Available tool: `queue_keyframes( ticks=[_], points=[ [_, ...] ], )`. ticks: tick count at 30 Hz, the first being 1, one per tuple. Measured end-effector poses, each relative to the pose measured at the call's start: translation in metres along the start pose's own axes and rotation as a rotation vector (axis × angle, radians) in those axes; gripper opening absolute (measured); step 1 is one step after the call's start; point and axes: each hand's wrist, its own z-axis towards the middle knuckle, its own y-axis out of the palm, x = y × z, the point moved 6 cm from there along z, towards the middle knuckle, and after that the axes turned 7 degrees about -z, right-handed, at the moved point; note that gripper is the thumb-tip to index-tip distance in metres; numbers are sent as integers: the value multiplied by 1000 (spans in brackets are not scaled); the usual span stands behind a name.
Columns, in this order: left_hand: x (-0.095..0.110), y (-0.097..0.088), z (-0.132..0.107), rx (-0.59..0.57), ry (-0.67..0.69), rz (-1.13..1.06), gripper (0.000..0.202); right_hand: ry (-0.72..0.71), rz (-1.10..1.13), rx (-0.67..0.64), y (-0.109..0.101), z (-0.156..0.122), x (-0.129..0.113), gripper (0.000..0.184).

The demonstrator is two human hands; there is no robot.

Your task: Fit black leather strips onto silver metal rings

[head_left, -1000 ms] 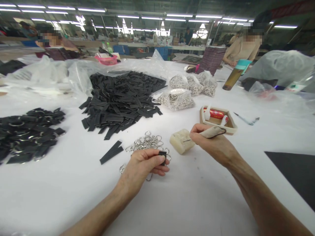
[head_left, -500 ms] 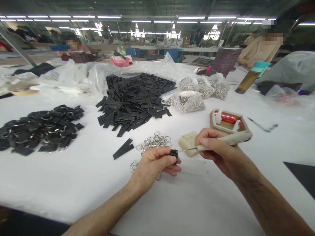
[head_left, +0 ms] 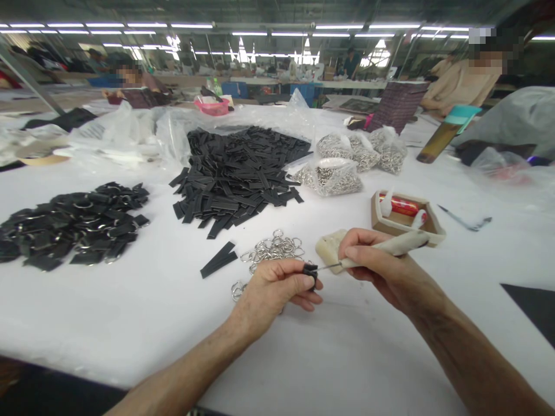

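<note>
My left hand [head_left: 273, 289] pinches a small folded black strip [head_left: 310, 271] between thumb and fingers, just in front of a little heap of metal rings [head_left: 273, 248]. My right hand [head_left: 381, 271] is closed on a cloth-wrapped tool [head_left: 399, 244]; its thin metal tip touches the black strip. A pale waxy block [head_left: 327, 247] lies just behind my right fingers. Two loose black strips [head_left: 218, 260] lie to the left of the rings.
A big pile of black strips [head_left: 238, 173] lies mid-table, with finished black pieces [head_left: 73, 222] at the left. Bags of rings [head_left: 333, 176] and a small wooden tray [head_left: 405, 226] stand to the right, with a bottle [head_left: 442, 136] behind. Other people work at the far side.
My right hand brought the tool from the waxy block over to the black strip in my left hand. The view shifted a little.
</note>
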Motion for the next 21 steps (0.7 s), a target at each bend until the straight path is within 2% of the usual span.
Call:
queue_keyframes(
  ticks=[15, 18, 21],
  points=[
    [-4, 0, 0, 12, -56, 82, 13, 38, -97, 12, 2, 1, 9, 15],
    [-5, -2, 0, 29, -84, 98, 14, 18, -97, 56, -1, -1, 4, 15],
    [-6, -7, 1, 62, -102, 86, 12, -47, -53, 168, -17, -5, -7, 16]
  ],
)
